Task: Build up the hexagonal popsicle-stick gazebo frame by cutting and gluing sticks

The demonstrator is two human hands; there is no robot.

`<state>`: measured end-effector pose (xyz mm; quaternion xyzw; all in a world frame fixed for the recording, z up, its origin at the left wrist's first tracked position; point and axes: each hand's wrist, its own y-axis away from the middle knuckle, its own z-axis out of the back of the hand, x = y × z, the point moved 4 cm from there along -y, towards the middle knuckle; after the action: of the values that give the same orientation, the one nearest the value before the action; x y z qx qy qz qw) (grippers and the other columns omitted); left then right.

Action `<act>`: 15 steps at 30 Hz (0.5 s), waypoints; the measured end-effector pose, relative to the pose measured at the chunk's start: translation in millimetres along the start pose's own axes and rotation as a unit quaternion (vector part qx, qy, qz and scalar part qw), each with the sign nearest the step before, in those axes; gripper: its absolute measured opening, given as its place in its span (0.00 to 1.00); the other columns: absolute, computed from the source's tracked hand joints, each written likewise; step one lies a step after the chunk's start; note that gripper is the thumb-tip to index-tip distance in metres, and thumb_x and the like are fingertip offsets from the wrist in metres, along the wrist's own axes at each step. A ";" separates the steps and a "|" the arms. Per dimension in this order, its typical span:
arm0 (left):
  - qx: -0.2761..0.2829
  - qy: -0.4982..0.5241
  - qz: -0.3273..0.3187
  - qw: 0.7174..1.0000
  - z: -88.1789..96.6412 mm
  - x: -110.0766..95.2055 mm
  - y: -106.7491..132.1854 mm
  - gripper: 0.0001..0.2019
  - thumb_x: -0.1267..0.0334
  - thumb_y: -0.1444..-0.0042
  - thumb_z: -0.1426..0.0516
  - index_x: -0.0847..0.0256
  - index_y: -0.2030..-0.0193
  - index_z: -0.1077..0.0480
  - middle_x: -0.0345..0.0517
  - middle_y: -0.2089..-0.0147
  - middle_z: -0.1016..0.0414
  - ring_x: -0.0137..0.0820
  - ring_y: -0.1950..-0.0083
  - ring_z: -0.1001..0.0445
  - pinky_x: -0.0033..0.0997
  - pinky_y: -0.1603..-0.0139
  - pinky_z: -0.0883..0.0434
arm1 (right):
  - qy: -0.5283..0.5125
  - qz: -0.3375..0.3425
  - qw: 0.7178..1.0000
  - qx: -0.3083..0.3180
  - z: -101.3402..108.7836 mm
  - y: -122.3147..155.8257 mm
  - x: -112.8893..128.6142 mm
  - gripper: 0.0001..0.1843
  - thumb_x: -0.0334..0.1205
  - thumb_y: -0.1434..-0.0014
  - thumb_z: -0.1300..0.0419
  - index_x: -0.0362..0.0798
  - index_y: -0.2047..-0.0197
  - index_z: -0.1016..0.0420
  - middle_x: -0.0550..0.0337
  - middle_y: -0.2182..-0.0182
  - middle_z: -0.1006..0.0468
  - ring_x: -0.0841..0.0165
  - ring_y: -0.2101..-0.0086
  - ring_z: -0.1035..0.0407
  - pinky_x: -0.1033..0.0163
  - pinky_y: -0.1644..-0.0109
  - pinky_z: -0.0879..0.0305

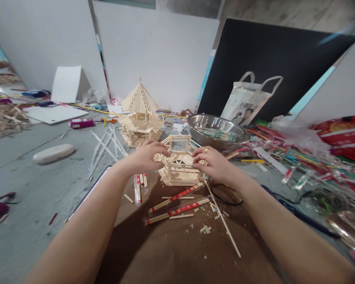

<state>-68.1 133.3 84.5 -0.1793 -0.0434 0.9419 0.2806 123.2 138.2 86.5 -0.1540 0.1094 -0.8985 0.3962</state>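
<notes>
A small frame model built of thin wooden sticks stands on a brown board in front of me. My left hand grips its left side with curled fingers. On the right side, my right hand, with a ring on one finger, pinches the model's edge. Wrapped chopsticks in red-printed sleeves and bare sticks lie on the board just below the model, among small wood chips.
A finished stick pagoda stands behind the model. A steel bowl sits to the right rear, a paper bag behind it. Coloured wrappers litter the right. A white oval object lies left on the grey floor.
</notes>
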 end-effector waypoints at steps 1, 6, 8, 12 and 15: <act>0.002 -0.002 0.003 1.000 -0.3 0.0 0.2 0.15 0.63 0.55 0.47 0.54 0.58 0.31 0.41 0.49 0.36 0.38 0.46 0.46 0.41 0.45 0.49 | 0.001 0.001 1.000 -0.002 -0.1 0.1 -0.1 0.07 0.39 0.48 0.45 0.46 0.73 0.28 0.57 0.64 0.28 0.68 0.61 0.37 0.59 0.55 0.44; 0.004 -0.003 0.006 1.000 -1.5 0.1 0.3 0.14 0.59 0.55 0.46 0.53 0.60 0.31 0.41 0.50 0.36 0.38 0.46 0.47 0.42 0.45 0.50 | 0.008 -0.001 1.000 0.000 -0.6 -0.1 0.4 0.07 0.39 0.48 0.45 0.46 0.73 0.28 0.56 0.64 0.28 0.67 0.61 0.37 0.60 0.55 0.44; 0.003 -0.003 0.002 1.000 -2.2 0.8 0.0 0.14 0.58 0.55 0.45 0.53 0.60 0.31 0.41 0.50 0.37 0.38 0.45 0.47 0.41 0.45 0.50 | 0.013 0.004 1.000 0.001 -0.7 -0.4 0.9 0.07 0.39 0.48 0.45 0.46 0.73 0.28 0.56 0.64 0.28 0.68 0.61 0.37 0.60 0.55 0.44; 0.004 -0.008 0.003 1.000 -3.5 2.4 -0.4 0.13 0.58 0.55 0.45 0.52 0.60 0.31 0.41 0.50 0.37 0.38 0.45 0.47 0.41 0.46 0.50 | 0.020 0.012 1.000 0.002 -0.7 -0.8 1.7 0.08 0.38 0.48 0.45 0.45 0.73 0.28 0.56 0.65 0.28 0.68 0.62 0.37 0.60 0.55 0.44; 0.001 -0.011 0.003 1.000 -3.7 2.4 -0.8 0.13 0.58 0.55 0.45 0.53 0.61 0.31 0.41 0.49 0.37 0.38 0.45 0.47 0.42 0.46 0.50 | 0.026 0.011 1.000 0.007 -1.1 -0.8 1.8 0.08 0.39 0.48 0.45 0.45 0.74 0.28 0.56 0.65 0.28 0.68 0.62 0.37 0.60 0.55 0.44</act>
<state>-68.2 135.2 80.4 -0.1686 -0.0452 0.9449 0.2770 121.1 137.6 86.1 -0.1272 0.1153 -0.8983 0.4044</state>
